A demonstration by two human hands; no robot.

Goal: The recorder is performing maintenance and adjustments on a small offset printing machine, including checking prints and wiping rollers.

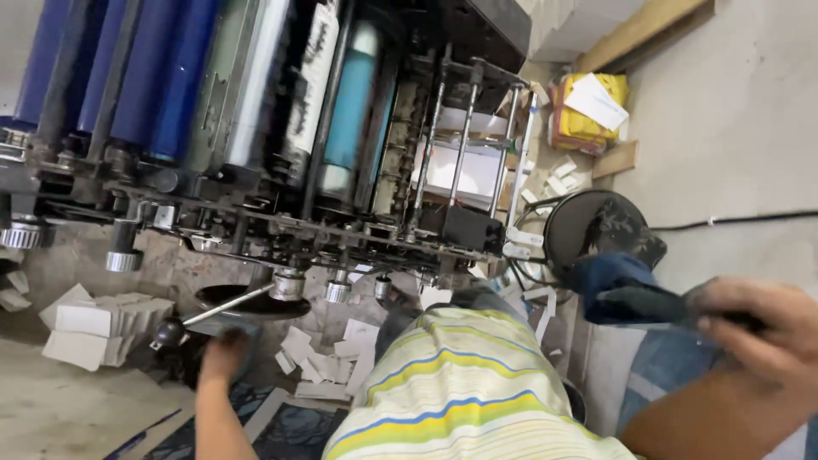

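Blurred, tilted view down a printing press [281, 145] with blue rollers [149, 77]; much of the detail is hard to make out. Right hand [754, 328] low right, partly cut by the frame edge, fingers closed on a dark blue cloth [618, 290] that is motion-smeared; the cloth's far end hangs near a round black stool [596, 226]. Left hand [223, 353] low left, well apart from the right, reaching under the press beside a black-knobbed lever [221, 308]; too blurred to tell whether it grips anything, and the fingers are hidden in shadow. A striped yellow-and-blue shirt [460, 383] covers the floor between the hands.

White paper slips [328, 358] lie scattered on the floor under the press. White card stacks [85, 328] sit at far left. Yellow packet pile [588, 111] with a white sheet on top sits top right by the wall, print unreadable. White sheets [460, 166] show behind the press rods, partly hidden.
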